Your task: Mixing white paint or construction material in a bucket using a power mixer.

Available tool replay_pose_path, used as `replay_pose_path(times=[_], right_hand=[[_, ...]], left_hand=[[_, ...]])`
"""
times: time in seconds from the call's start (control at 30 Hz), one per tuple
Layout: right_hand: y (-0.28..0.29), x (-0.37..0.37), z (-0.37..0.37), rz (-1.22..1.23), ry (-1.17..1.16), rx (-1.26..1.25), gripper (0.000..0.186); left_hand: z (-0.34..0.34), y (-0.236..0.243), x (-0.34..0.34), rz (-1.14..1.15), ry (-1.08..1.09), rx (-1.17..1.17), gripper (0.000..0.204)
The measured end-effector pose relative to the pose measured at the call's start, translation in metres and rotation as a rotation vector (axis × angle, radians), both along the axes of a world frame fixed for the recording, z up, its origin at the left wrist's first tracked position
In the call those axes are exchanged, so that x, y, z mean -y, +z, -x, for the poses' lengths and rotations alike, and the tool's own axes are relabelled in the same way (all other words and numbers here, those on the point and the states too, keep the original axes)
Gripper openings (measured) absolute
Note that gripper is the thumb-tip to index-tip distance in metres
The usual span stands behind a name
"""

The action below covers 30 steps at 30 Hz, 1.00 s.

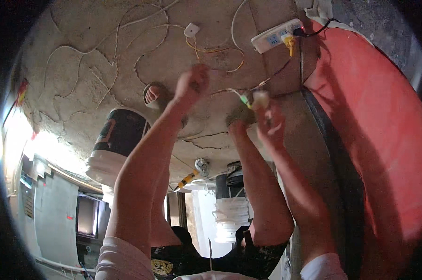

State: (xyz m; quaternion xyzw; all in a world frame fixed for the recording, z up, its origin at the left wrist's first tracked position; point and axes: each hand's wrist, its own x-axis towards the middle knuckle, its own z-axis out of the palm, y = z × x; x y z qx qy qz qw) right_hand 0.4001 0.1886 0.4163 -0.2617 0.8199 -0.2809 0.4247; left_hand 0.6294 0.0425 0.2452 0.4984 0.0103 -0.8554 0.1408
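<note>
My right hand [271,123] is closed round a small whitish piece [261,99] with a bright green part on its left side; blur hides its exact kind. A pale wire [227,90] runs left from near that piece. Further left, my left hand [193,83] is raised over the floor, its fingers drawn together and smeared. Thin wires end close to its fingertips, and whether it pinches one is hidden. Beyond it lies a small white square fitting [191,30] with an orange-yellow wire [242,56] looping beside it.
A white power strip [277,36] with a yellow plug [290,44] and a black plug lies at the far right. Loose cables [113,60] spread over the rough floor. A black-and-white bucket [120,135] stands left of my legs. Red sheeting [374,116] lines the right side.
</note>
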Motion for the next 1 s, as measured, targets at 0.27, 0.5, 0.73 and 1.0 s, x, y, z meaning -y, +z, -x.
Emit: replay_pose_path(times=[0.27, 0.5, 0.73, 1.0], right_hand=[[-0.064, 0.074, 0.044, -0.031, 0.06, -0.024, 0.021], [-0.077, 0.096, 0.044, -0.127, 0.57, -0.132, 0.026], [-0.065, 0.095, 0.022, -0.598, 1.227, 0.148, 0.05], [-0.072, 0.048, 0.013, -0.469, 1.401, -0.067, 0.057]], left_hand=[[0.031, 0.042, -0.065, 1.157, -1.217, 0.457, 0.037], [0.03, 0.08, -0.063, 1.085, -1.339, 0.309, 0.014], [0.01, 0.04, -0.003, 0.9, -1.181, 0.047, 0.017], [0.083, 0.026, 0.107, 0.635, -0.785, 0.911, 0.034]])
